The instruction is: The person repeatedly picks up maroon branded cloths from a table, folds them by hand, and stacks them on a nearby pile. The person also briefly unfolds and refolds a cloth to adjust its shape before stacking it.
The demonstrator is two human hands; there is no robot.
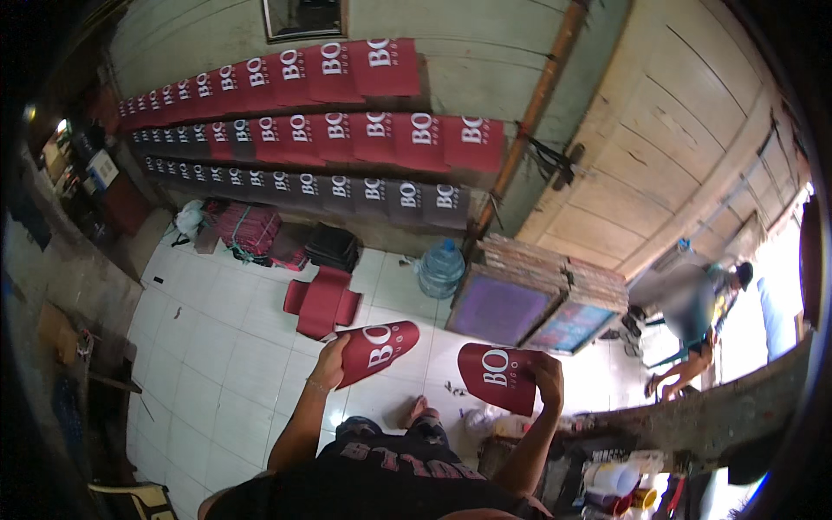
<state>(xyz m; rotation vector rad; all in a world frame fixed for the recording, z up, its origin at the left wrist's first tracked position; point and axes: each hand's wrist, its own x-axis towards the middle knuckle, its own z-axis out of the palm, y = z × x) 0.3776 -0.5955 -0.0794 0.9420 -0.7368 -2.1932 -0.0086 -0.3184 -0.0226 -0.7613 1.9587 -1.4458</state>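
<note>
My left hand (pixel 329 364) grips the edge of a red printed sheet (pixel 379 351) with white lettering, its far end curling. To the right, a second red printed sheet (pixel 497 377) hangs from my right hand (pixel 548 378), which pinches its right edge. The two sheets are apart. Beyond my left hand, a stack of plain red sheets (pixel 323 302) lies on the white tiled floor, some crossing the others. Three rows of overlapping printed sheets line the wall: red ones (pixel 389 68) on top, mostly red (pixel 473 140) in the middle, and dark ones (pixel 445 201) below.
A blue water jug (pixel 442 270) stands by the wall, beside stacked framed screens (pixel 504 302). Tied red bundles (pixel 247 227) and a dark stack (pixel 332 246) lie along the wall. A person (pixel 702 338) sits near the bright doorway. Containers (pixel 611 478) crowd the lower right.
</note>
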